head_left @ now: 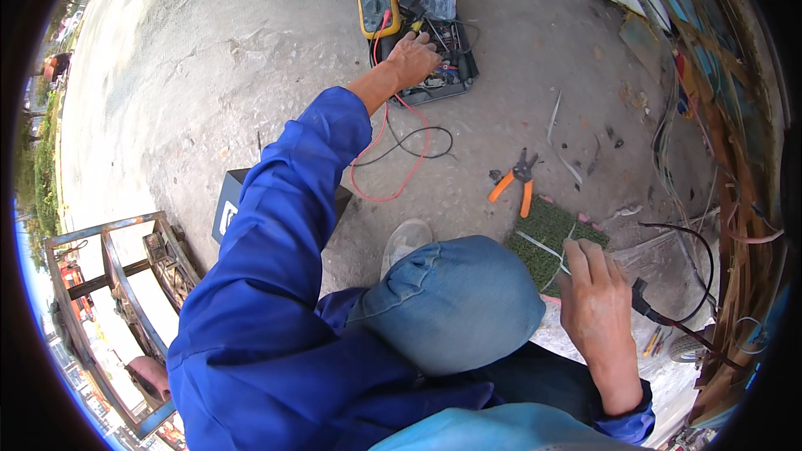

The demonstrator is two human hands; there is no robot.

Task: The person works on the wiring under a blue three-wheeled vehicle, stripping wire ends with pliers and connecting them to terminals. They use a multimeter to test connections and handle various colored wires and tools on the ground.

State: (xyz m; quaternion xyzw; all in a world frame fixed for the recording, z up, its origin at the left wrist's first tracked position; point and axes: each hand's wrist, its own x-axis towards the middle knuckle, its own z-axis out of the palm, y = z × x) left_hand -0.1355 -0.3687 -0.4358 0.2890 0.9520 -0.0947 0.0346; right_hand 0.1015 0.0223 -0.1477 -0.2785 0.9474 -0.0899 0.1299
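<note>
My left hand (pixel 413 60) reaches out over a black open case (pixel 447 93) of small tools and parts, fingers apart and touching its contents. Beside that hand, a yellow multimeter (pixel 378 5) with a dark screen rests on the case's left side. Its red test lead (pixel 407 184) and black test lead (pixel 399 144) loop over the ground. Near my right knee, my right hand (pixel 596 309) is closed, fingers curled together. A thin pale tip shows by its fingers, but what it belongs to is hidden. Below that hand lies a green artificial-grass mat (pixel 535 260) with a white strip across it.
Orange-handled wire strippers (pixel 524 174) lie beside the mat. A black box (pixel 227 205) is partly behind my left arm. A rusty metal frame (pixel 109 284) stands at left. Scrap wood and metal (pixel 718 100) line the right, with a black cable plug (pixel 642 296) near my right hand.
</note>
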